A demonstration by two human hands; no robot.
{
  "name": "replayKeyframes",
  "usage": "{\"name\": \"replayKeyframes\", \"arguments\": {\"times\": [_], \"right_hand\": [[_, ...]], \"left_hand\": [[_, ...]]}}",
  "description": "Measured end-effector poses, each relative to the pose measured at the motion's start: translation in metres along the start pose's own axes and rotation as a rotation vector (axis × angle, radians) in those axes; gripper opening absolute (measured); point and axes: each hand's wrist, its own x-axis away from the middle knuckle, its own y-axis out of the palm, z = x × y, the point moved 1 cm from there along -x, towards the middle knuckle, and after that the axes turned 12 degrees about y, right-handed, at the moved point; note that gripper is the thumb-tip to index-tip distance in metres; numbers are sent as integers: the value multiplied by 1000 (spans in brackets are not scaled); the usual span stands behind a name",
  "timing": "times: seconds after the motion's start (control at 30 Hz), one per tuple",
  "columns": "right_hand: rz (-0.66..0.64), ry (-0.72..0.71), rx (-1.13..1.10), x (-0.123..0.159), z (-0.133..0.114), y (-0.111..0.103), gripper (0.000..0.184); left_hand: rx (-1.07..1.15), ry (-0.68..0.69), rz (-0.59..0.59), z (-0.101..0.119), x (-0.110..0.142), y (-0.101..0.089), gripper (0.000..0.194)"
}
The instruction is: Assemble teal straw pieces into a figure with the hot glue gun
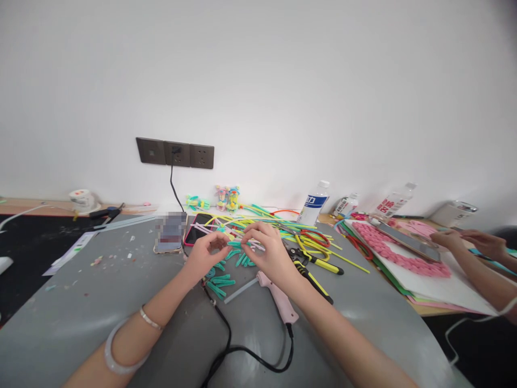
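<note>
My left hand (207, 251) and my right hand (270, 252) meet over the grey table (81, 302), fingers pinched on a short teal pipe-cleaner piece (234, 243) held between them. Just under the hands lie several more teal pieces (221, 281). A pink glue gun (278, 296) rests below my right wrist with its black cord trailing toward me. Behind the hands spreads a heap of yellow, green and pink pipe cleaners (258, 215).
Yellow-handled pliers (313, 261) lie right of my right hand. Two phones (169, 233) lie at the back left near a wall socket (175, 153). Bottles (314, 202) stand behind. Another person's hands (464, 240) work at a white board with a pink shape (396, 253) on the right.
</note>
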Motion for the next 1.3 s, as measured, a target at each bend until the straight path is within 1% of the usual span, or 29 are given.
{"name": "replayKeyframes", "arguments": {"times": [0.2, 0.43, 0.7, 0.77, 0.83, 0.9, 0.97, 1.07, 1.17, 1.3], "right_hand": [[2, -5, 28, 1, -2, 0, 14], [-10, -28, 42, 0, -4, -1, 14], [-29, -24, 44, -1, -7, -2, 14], [-45, -7, -6, -2, -5, -3, 13], [-55, 8, -109, -2, -2, -5, 9], [-53, 49, -247, -1, 4, -10, 15], [-54, 137, -390, 0, 10, -14, 22], [-71, 269, -558, 5, 19, -17, 24], [-106, 317, -631, 10, 20, -13, 27], [-171, 369, -722, 19, 13, 0, 36]], "left_hand": [[1, 4, 28, 1, 0, 1, 17], [-8, 24, 35, 4, 0, 2, 16], [-5, 9, 48, 0, 2, 1, 19], [-8, 10, 53, 0, 2, 0, 20], [-11, 20, 63, 0, 1, 0, 21], [-12, 30, 82, 1, 1, -1, 21], [-9, 36, 100, 2, 1, 0, 20], [-5, 49, 95, 3, 2, 0, 17], [-25, 71, 65, 5, 3, 0, 13], [-48, 106, 20, 10, 4, 0, 11]]}}
